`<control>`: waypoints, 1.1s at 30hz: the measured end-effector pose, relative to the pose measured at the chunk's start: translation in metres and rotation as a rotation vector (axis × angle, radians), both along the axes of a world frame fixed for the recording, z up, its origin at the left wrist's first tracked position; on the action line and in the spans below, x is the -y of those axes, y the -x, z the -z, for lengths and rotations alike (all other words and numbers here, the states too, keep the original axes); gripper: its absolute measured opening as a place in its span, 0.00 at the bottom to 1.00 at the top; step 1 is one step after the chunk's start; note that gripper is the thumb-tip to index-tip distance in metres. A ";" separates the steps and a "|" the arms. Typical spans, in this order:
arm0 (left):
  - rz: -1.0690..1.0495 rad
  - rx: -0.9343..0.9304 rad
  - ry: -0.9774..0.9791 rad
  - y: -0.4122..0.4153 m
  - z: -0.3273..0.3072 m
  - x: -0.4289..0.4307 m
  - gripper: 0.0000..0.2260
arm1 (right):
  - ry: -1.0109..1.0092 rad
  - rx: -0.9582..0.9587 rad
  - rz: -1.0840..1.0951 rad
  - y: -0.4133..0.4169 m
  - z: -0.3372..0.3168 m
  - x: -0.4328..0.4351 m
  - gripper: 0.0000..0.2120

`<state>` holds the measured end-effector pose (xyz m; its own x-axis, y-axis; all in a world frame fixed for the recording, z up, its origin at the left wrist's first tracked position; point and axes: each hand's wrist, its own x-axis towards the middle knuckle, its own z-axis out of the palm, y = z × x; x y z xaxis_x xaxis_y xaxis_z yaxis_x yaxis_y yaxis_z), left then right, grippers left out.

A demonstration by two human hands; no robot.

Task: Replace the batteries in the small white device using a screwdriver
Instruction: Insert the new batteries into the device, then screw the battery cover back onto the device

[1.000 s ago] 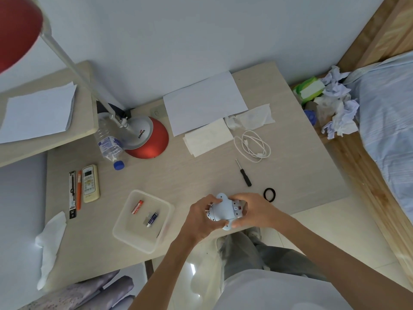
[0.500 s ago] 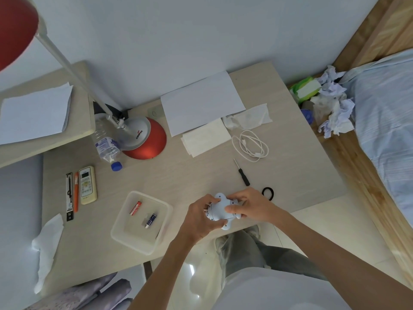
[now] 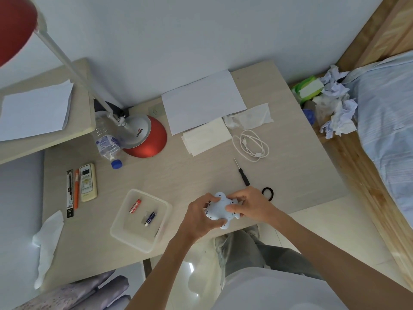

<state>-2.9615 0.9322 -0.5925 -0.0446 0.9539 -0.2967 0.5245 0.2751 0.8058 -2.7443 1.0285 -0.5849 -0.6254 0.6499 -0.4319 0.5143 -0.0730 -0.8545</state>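
The small white device [image 3: 220, 208], rounded with short stubs, is held over the table's front edge. My left hand [image 3: 200, 217] cups it from the left and below. My right hand [image 3: 248, 204] grips its right side, thumb on top. A small black-handled screwdriver [image 3: 242, 174] lies on the table just beyond my right hand. A clear plastic tray [image 3: 125, 231] to the left holds a red battery [image 3: 135, 206] and a blue battery [image 3: 150, 218].
A black ring [image 3: 267, 193] lies right of my right hand. Further back are a white cable [image 3: 251, 145], paper sheets [image 3: 202, 101], tissues, a red lamp base [image 3: 145, 137] and a water bottle [image 3: 107, 145]. A remote [image 3: 87, 182] and pens lie far left. A bed stands to the right.
Both hands still hold the device; my right fingers have shifted slightly over its top and right side. The view has drifted a little.
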 end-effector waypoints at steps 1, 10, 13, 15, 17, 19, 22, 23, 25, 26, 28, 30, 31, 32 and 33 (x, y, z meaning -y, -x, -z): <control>-0.003 0.006 0.005 0.000 0.000 0.000 0.30 | -0.008 0.016 -0.008 0.000 -0.001 0.000 0.01; -0.053 0.031 0.068 -0.002 -0.003 0.004 0.28 | -0.292 0.295 0.465 -0.006 0.005 -0.024 0.10; -0.065 0.037 0.074 -0.003 -0.004 0.004 0.28 | -0.363 0.369 0.469 0.001 0.005 -0.029 0.14; -0.077 0.041 0.076 -0.004 -0.005 0.004 0.28 | -0.391 0.424 0.456 0.006 0.008 -0.031 0.15; -0.086 0.048 0.082 -0.004 -0.005 0.003 0.28 | -0.395 0.476 0.446 0.012 0.012 -0.033 0.17; -0.088 0.045 0.083 -0.005 -0.006 0.003 0.28 | -0.401 0.516 0.428 0.018 0.015 -0.034 0.18; -0.090 0.026 0.080 -0.007 -0.007 0.004 0.28 | -0.426 0.553 0.376 0.028 0.019 -0.034 0.16; -0.092 0.023 0.079 -0.008 -0.006 0.005 0.28 | -0.443 0.568 0.359 0.030 0.020 -0.033 0.14; -0.096 0.018 0.081 -0.010 -0.007 0.005 0.28 | -0.475 0.599 0.315 0.033 0.022 -0.034 0.13; -0.098 0.009 0.088 -0.010 -0.008 0.005 0.28 | -0.482 0.612 0.293 0.034 0.023 -0.036 0.12; -0.098 -0.011 0.107 -0.011 -0.009 0.002 0.28 | -0.480 0.630 0.260 0.033 0.022 -0.038 0.11; -0.092 -0.021 0.122 -0.011 -0.011 0.000 0.28 | -0.483 0.628 0.261 0.032 0.017 -0.037 0.11; -0.090 -0.022 0.133 -0.011 -0.011 -0.002 0.28 | -0.488 0.621 0.269 0.030 0.013 -0.036 0.11; -0.091 -0.021 0.148 -0.011 -0.012 -0.003 0.28 | -0.486 0.612 0.276 0.028 0.007 -0.034 0.12; -0.093 -0.019 0.167 -0.011 -0.012 -0.004 0.28 | -0.479 0.601 0.284 0.025 0.001 -0.032 0.13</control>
